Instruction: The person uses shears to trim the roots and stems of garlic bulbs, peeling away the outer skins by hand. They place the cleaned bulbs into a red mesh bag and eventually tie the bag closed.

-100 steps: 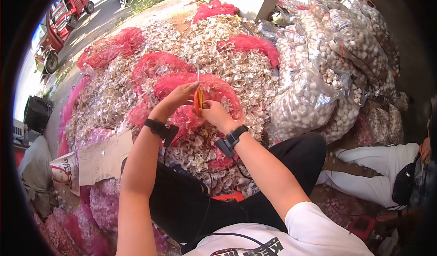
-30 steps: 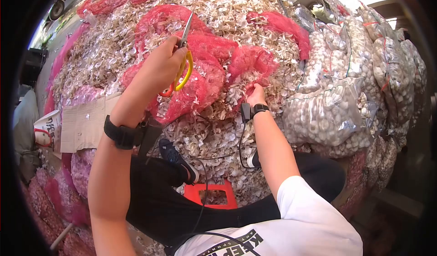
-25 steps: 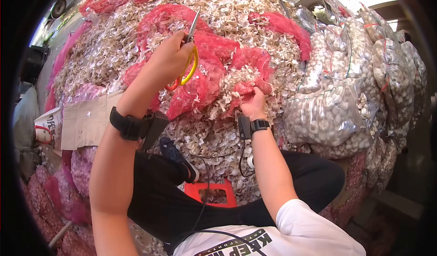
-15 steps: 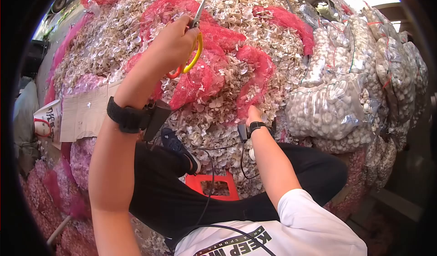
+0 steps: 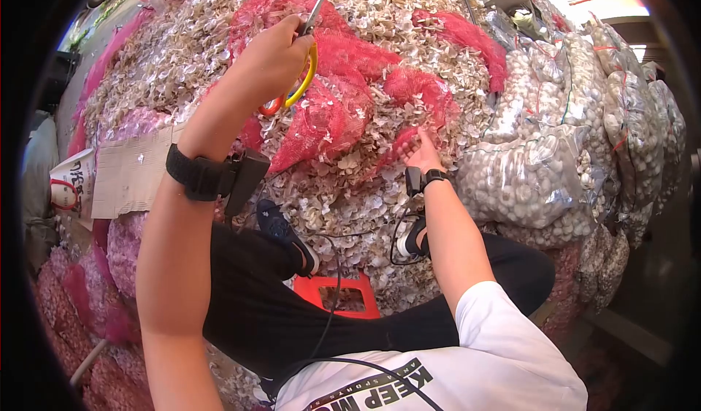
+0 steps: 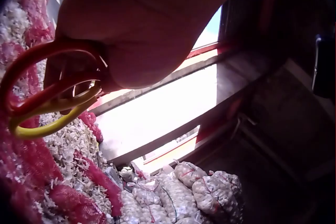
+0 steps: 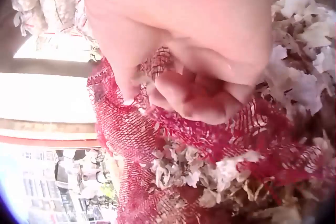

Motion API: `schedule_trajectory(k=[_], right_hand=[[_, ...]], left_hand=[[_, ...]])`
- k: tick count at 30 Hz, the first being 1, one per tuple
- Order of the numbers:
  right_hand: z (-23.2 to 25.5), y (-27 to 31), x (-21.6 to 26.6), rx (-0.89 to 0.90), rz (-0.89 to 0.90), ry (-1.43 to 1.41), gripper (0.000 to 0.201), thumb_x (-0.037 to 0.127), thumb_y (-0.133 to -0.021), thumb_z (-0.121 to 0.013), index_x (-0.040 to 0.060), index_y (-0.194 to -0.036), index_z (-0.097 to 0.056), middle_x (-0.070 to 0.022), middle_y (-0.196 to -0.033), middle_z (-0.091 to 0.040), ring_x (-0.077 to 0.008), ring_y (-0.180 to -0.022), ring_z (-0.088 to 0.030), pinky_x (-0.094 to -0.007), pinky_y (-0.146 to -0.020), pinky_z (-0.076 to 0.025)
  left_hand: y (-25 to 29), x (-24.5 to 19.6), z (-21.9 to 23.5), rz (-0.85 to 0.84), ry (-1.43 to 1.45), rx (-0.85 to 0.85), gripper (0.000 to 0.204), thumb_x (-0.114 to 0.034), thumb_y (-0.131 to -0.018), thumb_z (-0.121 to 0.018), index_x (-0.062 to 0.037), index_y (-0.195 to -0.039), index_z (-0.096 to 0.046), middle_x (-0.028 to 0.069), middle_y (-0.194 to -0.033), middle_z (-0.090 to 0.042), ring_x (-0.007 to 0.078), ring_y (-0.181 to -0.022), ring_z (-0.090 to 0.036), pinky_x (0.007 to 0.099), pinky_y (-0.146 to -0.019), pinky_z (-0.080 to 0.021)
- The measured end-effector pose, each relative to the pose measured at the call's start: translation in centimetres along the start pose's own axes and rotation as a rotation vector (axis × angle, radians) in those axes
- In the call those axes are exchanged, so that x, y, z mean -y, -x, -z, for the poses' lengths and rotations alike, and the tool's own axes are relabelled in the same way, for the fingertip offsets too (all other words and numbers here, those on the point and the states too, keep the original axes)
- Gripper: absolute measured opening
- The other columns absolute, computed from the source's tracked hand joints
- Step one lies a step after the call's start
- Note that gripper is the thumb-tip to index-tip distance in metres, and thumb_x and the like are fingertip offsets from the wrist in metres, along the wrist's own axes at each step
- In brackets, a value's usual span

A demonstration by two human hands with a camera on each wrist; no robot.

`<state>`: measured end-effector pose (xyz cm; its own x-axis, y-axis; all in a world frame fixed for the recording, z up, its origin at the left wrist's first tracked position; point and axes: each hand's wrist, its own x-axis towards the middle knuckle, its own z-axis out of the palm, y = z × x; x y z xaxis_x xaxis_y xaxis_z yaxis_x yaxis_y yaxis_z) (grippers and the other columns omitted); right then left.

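Note:
Scissors with red and yellow handles (image 5: pixel 312 71) are gripped in my left hand (image 5: pixel 272 56), blades pointing up and away; in the left wrist view the handle loops (image 6: pixel 47 90) hang below the left hand (image 6: pixel 136 29). My right hand (image 5: pixel 423 153) is beside red mesh netting (image 5: pixel 427 93), its fingers loosely bent. In the right wrist view, the right hand (image 7: pixel 184 40) is over the netting (image 7: pixel 131 134), thumb apart from the curled fingers, no firm grip on the mesh visible. Dry papery skins (image 7: pixel 194 169) lie under and around the mesh.
Clear bags of garlic bulbs (image 5: pixel 518 181) are piled at the right. More red mesh (image 5: pixel 467 38) lies across the heap of skins (image 5: pixel 175 67). At the left are cardboard (image 5: pixel 135 173) and a white bucket (image 5: pixel 71 181). A red stool (image 5: pixel 314 294) and dark cables are near the legs.
Since the earliest frame the hands have separated, the left keeping the scissors. The right hand pulled mesh toward the body, then moved forward and right, its fingers loosening.

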<state>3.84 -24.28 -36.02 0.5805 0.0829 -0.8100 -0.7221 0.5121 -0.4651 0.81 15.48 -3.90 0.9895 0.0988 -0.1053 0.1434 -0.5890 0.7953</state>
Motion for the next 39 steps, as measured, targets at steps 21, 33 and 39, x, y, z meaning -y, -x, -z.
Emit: schedule_trajectory(k=[21, 33, 39], right_hand=[[-9.2, -4.2, -4.6, -0.078, 0.53, 1.719, 0.046, 0.021, -0.087, -0.058, 0.0079, -0.131, -0.055, -0.0236, -0.122, -0.061, -0.0393, -0.113, -0.058, -0.0439, -0.095, -0.046], [-9.4, 0.6, -2.1, -0.216, 0.596, 1.491, 0.03, 0.019, -0.087, -0.058, 0.008, -0.113, -0.066, -0.0201, -0.108, -0.067, -0.0374, -0.101, -0.063, -0.0439, -0.085, -0.05], [-13.7, -1.1, -1.0, -0.453, 0.875, 1.384, 0.027, 0.022, -0.092, -0.051, 0.0107, -0.113, -0.064, -0.0154, -0.107, -0.067, -0.0372, -0.099, -0.062, -0.0479, -0.082, -0.049]], left_hand=[[0.2, -0.2, -0.3, -0.05, -0.227, -0.023, 0.029, -0.022, -0.097, -0.049, 0.0026, -0.112, -0.052, 0.0259, -0.085, -0.062, 0.0422, -0.081, -0.06, 0.0439, -0.073, -0.044], [0.3, -1.2, -0.7, -0.021, -0.273, 0.015, 0.025, -0.02, -0.096, -0.049, 0.0024, -0.107, -0.05, 0.0291, -0.089, -0.062, 0.0468, -0.087, -0.058, 0.0503, -0.076, -0.043], [0.9, -1.6, -0.9, 0.046, -0.291, 0.089, 0.025, -0.019, -0.096, -0.049, 0.0034, -0.105, -0.05, 0.0287, -0.088, -0.06, 0.0468, -0.089, -0.057, 0.0502, -0.077, -0.042]])
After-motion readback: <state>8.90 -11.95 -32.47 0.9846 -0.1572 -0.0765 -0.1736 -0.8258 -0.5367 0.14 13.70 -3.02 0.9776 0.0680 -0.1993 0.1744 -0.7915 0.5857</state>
